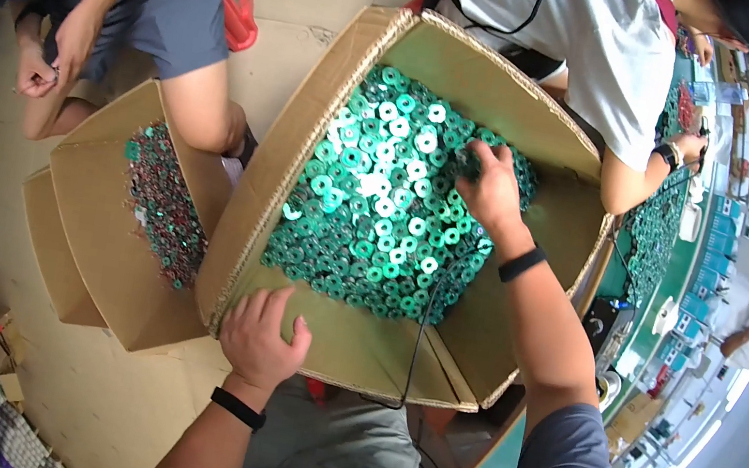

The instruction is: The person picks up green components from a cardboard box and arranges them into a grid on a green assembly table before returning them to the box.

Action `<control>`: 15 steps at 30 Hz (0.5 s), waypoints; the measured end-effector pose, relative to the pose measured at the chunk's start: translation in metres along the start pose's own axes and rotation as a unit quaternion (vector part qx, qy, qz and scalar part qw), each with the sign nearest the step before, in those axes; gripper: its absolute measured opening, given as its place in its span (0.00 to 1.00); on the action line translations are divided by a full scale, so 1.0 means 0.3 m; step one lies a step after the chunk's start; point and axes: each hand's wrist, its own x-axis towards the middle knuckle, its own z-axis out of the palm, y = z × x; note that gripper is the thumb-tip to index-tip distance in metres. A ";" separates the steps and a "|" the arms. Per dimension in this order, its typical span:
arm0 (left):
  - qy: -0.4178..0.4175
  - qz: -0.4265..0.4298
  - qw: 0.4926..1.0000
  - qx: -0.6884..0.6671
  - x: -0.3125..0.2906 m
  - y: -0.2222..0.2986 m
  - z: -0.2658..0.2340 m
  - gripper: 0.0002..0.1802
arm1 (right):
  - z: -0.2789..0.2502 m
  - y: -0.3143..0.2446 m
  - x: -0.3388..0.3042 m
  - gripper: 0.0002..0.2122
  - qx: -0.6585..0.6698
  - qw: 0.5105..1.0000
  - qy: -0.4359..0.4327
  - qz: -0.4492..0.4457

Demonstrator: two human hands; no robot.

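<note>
A large cardboard box [251,175] stands before me, its flaps up. Inside lies a thick layer of green ring-shaped parts [382,186], shiny and each with a centre hole. My left hand [263,339] rests on the box's near left corner, fingers laid over the edge and thumb apart. Deep in the box, on the right side of the pile, is my right hand [491,192]. Its thumb and fingers are curled together around something dark at the fingertips, too small to make out. A thin black cable [415,353] hangs over the near wall.
Left of the box stands a smaller cardboard carton [102,220] with small red and green parts [164,201]. A seated person [190,97] is beside it. Another person in a white shirt [607,65] sits beyond the box, close to a green workbench [648,268] along the right.
</note>
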 end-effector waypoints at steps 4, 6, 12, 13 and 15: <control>0.002 0.007 1.000 -0.008 0.008 0.007 0.008 0.23 | -0.025 0.123 -0.272 0.29 -0.010 0.997 -0.020 0.075; -0.015 0.003 1.000 -0.004 0.002 0.004 0.007 0.23 | 0.023 0.052 -0.384 0.28 0.013 0.998 -0.037 0.046; -0.016 -0.001 1.000 0.007 0.007 0.017 0.008 0.23 | 0.167 -0.005 -0.504 0.29 0.039 0.989 -0.108 0.094; -0.016 -0.001 1.000 0.009 0.005 0.012 0.011 0.23 | 0.182 0.016 -0.493 0.28 0.031 0.989 -0.069 0.127; -0.018 -0.005 1.000 -0.002 -0.003 0.009 0.017 0.23 | 0.206 0.061 -0.463 0.29 0.005 0.984 -0.005 0.177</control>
